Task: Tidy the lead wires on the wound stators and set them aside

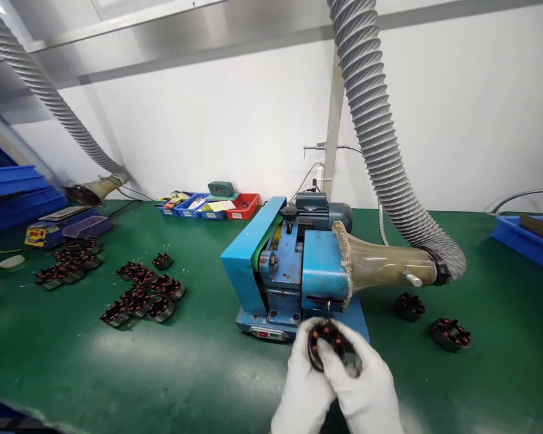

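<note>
Both my hands wear white gloves and are at the front of a blue belt-driven machine [280, 259]. A round motor stator [315, 345], black with copper windings, is held between them just below the machine's blue hood [324, 259]. My left hand [301, 377] grips its left side. My right hand [359, 377] wraps the right side, with the thumb pressed over the windings. A thin wire end sticks up from the stator toward the slot in the hood. The fingers behind the stator are hidden.
Two stators [450, 334] lie right of the machine, and several stators [140, 295] lie in groups to the left. A ribbed exhaust hose [366, 90] joins the hood through a tan funnel [384, 262]. Small bins [244, 206] stand behind; a blue tray [529, 241] stands at right.
</note>
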The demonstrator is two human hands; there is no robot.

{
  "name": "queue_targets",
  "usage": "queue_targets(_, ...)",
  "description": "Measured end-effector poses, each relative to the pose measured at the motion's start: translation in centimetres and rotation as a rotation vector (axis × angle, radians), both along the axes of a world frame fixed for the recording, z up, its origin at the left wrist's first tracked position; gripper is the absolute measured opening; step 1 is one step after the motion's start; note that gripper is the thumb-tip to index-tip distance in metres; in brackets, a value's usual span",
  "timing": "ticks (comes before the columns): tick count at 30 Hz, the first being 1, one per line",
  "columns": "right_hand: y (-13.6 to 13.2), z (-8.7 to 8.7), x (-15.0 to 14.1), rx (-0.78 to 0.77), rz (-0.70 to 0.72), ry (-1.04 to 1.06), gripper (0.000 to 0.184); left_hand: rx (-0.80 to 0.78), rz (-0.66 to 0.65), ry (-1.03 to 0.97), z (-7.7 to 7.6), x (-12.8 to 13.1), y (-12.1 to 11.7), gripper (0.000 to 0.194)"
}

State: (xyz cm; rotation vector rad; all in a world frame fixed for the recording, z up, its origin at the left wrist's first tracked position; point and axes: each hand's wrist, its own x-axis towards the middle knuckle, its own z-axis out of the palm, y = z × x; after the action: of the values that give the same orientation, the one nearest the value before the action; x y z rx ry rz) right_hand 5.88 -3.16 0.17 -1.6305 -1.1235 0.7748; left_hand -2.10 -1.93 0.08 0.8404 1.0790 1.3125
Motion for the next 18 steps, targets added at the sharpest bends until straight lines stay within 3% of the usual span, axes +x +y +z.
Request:
queue_targets(3, -1.3, -1.3, -0.1, 0.022, -0.026, -0.028, 0.056, 0.02, 0.01, 0.06, -0.1, -0.6, -1.6, 0.037)
queue_targets(6, -0.9, -1.7, -0.2, 0.022, -0.004, 0.054, 0.055, -0.032, 0.006, 0.068, 0.3, -0.6, -1.4, 0.041)
queue_targets(12, 2.1, 0.0, -0.3, 0.033, -0.005, 0.117, 0.047, -0.008, 0.03, -0.096, 0.4, 0.7, 1.9, 0.034)
queue_targets(18, 2.3, 1.4, -0.3, 0.029, 0.013, 0.067, 0.041, -0.013, 0.055, -0.122, 0.6, 1.1, 2.6, 0.032)
